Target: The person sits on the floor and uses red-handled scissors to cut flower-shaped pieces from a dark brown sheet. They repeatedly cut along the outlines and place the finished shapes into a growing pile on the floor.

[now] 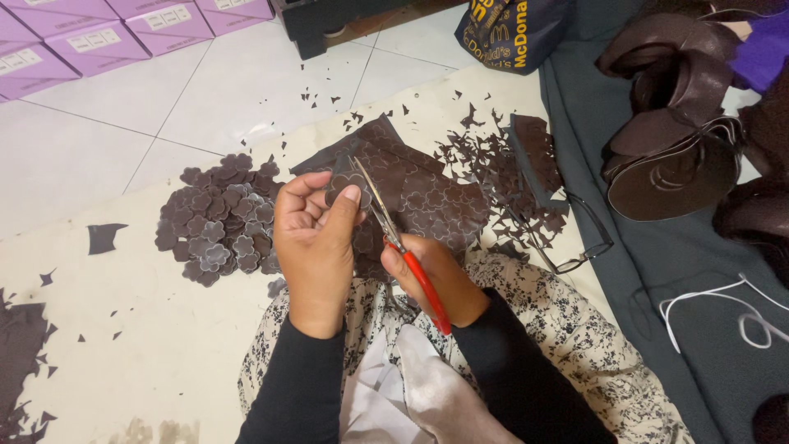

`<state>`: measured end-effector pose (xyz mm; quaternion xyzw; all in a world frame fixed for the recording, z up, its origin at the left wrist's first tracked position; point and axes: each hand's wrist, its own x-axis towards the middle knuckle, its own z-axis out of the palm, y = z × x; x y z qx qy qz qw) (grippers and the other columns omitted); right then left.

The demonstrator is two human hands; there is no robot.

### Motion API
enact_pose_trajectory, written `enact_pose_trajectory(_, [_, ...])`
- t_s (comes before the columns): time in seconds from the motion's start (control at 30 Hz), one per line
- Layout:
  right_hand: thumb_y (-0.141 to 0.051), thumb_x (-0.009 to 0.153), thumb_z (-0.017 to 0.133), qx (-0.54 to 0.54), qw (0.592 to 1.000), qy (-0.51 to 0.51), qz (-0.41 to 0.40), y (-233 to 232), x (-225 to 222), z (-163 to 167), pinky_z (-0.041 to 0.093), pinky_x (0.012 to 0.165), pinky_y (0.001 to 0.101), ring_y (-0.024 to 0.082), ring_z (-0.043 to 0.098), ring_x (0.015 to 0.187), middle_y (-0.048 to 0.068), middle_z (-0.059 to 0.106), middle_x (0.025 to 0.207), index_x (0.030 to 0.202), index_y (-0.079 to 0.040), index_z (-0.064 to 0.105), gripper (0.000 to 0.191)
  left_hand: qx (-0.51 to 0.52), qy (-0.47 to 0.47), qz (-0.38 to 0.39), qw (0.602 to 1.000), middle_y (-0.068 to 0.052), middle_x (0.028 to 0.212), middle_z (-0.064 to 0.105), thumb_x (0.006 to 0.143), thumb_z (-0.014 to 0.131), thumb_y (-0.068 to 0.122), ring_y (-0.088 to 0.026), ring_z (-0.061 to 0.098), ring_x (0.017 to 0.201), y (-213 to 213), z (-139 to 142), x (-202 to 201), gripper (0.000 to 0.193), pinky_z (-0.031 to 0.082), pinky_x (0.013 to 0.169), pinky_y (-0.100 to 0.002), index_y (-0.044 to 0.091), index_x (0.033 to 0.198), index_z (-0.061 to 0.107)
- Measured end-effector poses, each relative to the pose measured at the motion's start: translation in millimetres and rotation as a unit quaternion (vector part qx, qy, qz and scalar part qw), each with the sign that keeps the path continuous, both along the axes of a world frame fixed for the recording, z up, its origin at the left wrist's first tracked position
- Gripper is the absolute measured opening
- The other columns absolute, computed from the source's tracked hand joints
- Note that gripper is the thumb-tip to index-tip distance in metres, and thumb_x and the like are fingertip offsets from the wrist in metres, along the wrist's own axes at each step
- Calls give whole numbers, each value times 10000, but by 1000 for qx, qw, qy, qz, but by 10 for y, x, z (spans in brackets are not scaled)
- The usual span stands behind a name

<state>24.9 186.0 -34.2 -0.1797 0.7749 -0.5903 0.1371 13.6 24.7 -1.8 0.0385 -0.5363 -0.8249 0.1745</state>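
My left hand (pixel 315 238) pinches a small dark brown flower-shaped piece (pixel 343 182) between thumb and fingers. My right hand (pixel 436 275) grips red-handled scissors (pixel 400 247), whose blades reach up to the edge of that piece. Beneath the hands lies a dark brown sheet (pixel 419 193) marked with flower outlines. A heap of cut brown flower shapes (pixel 220 220) sits on the cream mat to the left of my left hand.
Brown offcuts (pixel 501 168) lie scattered to the right of the sheet, beside a pair of glasses (pixel 585 238). Rolled brown material (pixel 678 123) rests on a grey cloth at right, with a white cord (pixel 723 304). Purple boxes (pixel 90 37) line the tiled floor at top left.
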Motion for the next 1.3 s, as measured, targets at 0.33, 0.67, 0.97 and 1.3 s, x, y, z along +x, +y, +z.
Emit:
enact_pose_trajectory(0.33, [-545,1018,520,-5,999,19,42,81,-46,-45,391,552,296,74,421,651,-40,420,685,788,-83,500,516,-11,-12,-23,1000,-66,927,673,945,693,-38,-75,650,758,-95,88,28,365,530,695,-208,23,1237,482])
enact_pose_trajectory(0.67, [-562,995,522,-7,998,38,41,97,-47,27,431,563,300,95,485,651,-18,487,704,847,-73,541,511,-14,23,-59,998,-87,963,670,948,679,-74,-86,659,811,-92,154,30,352,538,726,-216,27,1188,441])
enact_pose_trajectory(0.97, [-518,1028,514,-41,998,33,17,87,-14,44,411,589,267,72,452,681,-45,467,744,887,-90,542,452,15,3,-78,997,-96,971,698,951,680,-35,-100,693,854,-24,157,53,323,573,784,-234,12,1200,481])
enact_pose_trajectory(1.3, [-466,1027,513,-67,998,-13,-4,79,0,79,387,534,239,45,442,603,-59,470,684,932,-99,554,381,-54,-41,-105,992,22,921,706,1004,678,131,-33,618,807,56,-14,53,107,512,747,-194,27,1022,700])
